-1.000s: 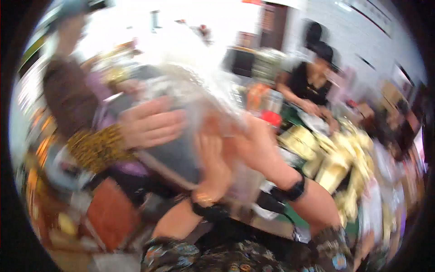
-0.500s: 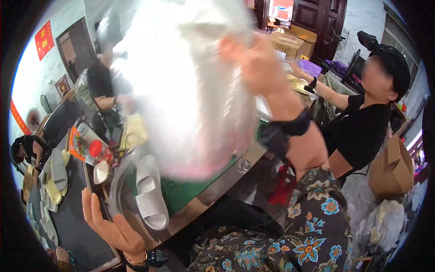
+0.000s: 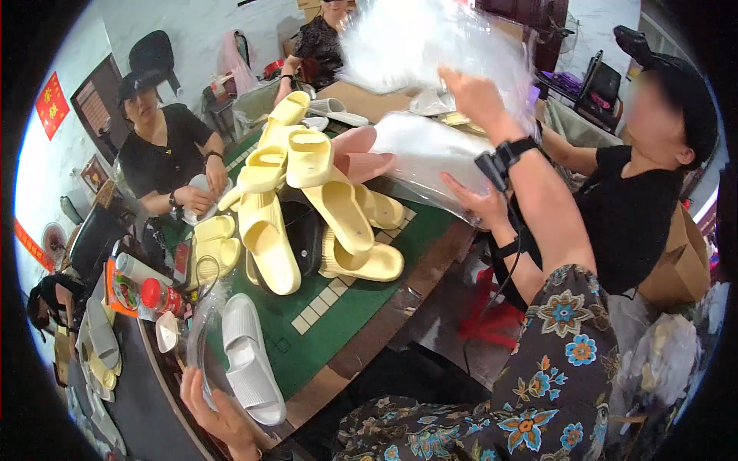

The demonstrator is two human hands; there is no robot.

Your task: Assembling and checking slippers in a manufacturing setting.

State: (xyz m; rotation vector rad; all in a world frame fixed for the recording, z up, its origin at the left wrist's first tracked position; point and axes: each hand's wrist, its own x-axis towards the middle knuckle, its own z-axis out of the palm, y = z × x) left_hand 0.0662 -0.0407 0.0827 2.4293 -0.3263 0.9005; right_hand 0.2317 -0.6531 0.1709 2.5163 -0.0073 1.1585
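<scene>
My right hand (image 3: 478,100) is raised at the far right of the table, its fingers closed on a clear plastic bag (image 3: 419,42) that is smeared by motion. More clear plastic bags (image 3: 430,146) lie below it, touched by a co-worker's hand (image 3: 478,198). At the near left, my left hand (image 3: 215,411) is open with fingers spread, holding nothing, beside a grey slipper pair (image 3: 252,361) and a strip of clear plastic (image 3: 204,330). Yellow slippers (image 3: 269,238) are heaped in the table's middle, with pink slippers (image 3: 357,150) behind them.
The green-topped table (image 3: 338,338) has a brown edge. At left stand a red-lidded jar (image 3: 159,296) and a small white dish (image 3: 167,332). One co-worker (image 3: 165,146) handles a slipper at far left; another (image 3: 638,177) is close at right. A cardboard box (image 3: 676,261) stands behind.
My right hand has moved farther out with the plastic bag, uncovering the yellow and pink slippers. My left hand has lowered slightly and stays open.
</scene>
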